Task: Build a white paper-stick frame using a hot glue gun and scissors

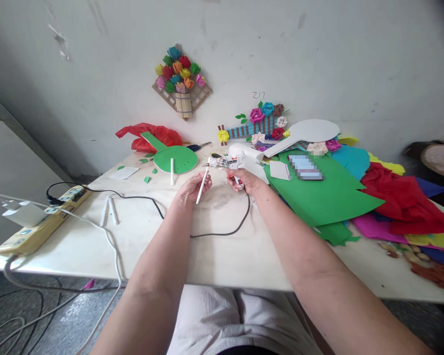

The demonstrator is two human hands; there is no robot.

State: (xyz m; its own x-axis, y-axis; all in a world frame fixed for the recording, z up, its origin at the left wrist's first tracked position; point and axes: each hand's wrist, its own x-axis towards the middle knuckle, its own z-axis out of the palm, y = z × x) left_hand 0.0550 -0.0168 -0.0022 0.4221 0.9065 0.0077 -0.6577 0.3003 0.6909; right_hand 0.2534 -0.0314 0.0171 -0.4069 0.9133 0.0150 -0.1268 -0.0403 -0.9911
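My left hand [193,187] is closed around a thin white stick [202,187], which slants upward between thumb and fingers. In my right hand [245,180] is a glue gun [238,161], white with some orange-red, its tip pointing left close to the top of the stick. Whether the tip touches the stick I cannot tell. A black cord [240,225] trails from the gun's grip onto the table. Just beyond my left hand lies a green paddle-shaped board [177,159], with another white stick [172,172] resting against its near edge.
Two white strips [108,212] lie beside a yellow power strip [40,222]. Green sheets [318,192] with a phone [305,167] on them cover the right side, near red cloth-like material [399,197]. Scissors [200,146] and red plastic [155,137] lie behind. Paper-flower crafts [183,81] stand against the wall.
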